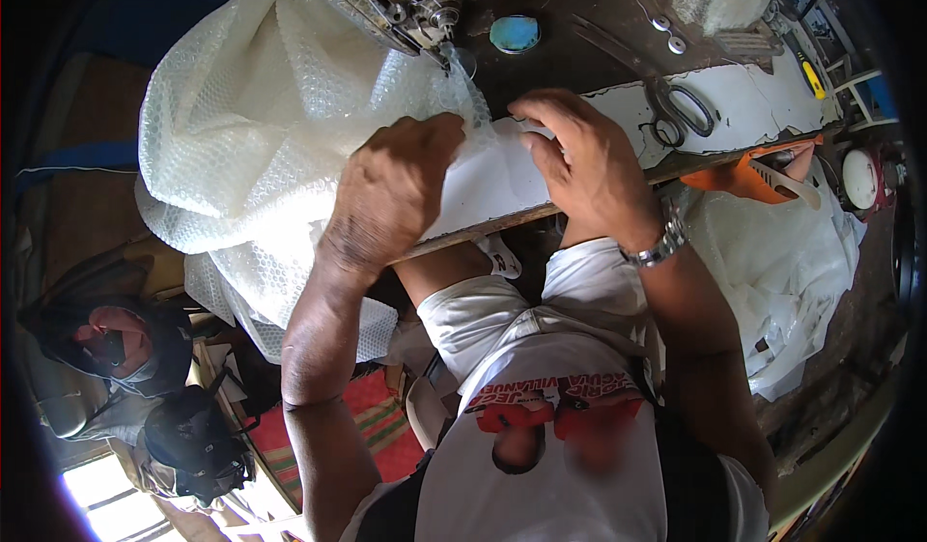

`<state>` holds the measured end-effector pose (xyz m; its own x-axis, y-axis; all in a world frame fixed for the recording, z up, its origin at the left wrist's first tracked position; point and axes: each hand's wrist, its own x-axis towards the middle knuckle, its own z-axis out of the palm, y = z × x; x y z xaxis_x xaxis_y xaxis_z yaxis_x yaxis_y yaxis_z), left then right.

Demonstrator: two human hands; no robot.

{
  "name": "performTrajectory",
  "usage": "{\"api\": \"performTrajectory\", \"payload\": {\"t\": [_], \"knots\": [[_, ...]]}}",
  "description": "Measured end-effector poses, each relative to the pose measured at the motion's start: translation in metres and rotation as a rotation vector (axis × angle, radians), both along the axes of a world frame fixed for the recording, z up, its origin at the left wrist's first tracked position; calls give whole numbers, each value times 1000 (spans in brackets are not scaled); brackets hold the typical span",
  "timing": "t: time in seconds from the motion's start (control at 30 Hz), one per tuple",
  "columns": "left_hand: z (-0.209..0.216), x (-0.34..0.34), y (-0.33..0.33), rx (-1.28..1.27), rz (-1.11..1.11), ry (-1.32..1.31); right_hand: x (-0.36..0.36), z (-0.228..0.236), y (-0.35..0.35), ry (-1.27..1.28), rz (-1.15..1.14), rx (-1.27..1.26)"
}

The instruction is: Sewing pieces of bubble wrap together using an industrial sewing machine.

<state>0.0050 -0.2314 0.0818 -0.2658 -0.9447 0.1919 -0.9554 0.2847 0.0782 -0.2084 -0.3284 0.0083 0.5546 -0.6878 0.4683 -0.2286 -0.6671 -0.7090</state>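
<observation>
A large, crumpled sheet of clear bubble wrap (241,107) spreads over the left side of the worktable, and its edge runs up to the sewing machine's (410,11) needle area. My left hand (396,189) lies on the near edge of the wrap with its fingers curled in on it; the fingertips are mostly hidden. To the right, my right hand (591,160) hovers over the white tabletop (492,183), thumb and forefinger apart with nothing between them. The edge of the plastic sits just left of its fingertips.
Dark-handled scissors (676,117) lie right of my right hand. Behind are a blue-green round piece (514,34) and a small white metal part (668,35). An orange holder (748,177) hangs at the table's front edge, above more clear plastic (772,271). A yellow-handled screwdriver (809,73) is far right.
</observation>
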Motion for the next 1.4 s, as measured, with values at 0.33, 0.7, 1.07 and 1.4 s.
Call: {"api": "performTrajectory", "payload": {"t": [0.33,0.7,1.07,1.4], "knots": [[11,13,-18,23,296,175,35,4,17,444,20,-364],[-26,-7,-1,-85,138,-8,13,-19,42,293,104,-352],[-12,-2,-9,40,158,273,4,-18,31,150,200,-214],[-28,-28,11,-69,3,-237,-3,7,5,24,254,133]]}}
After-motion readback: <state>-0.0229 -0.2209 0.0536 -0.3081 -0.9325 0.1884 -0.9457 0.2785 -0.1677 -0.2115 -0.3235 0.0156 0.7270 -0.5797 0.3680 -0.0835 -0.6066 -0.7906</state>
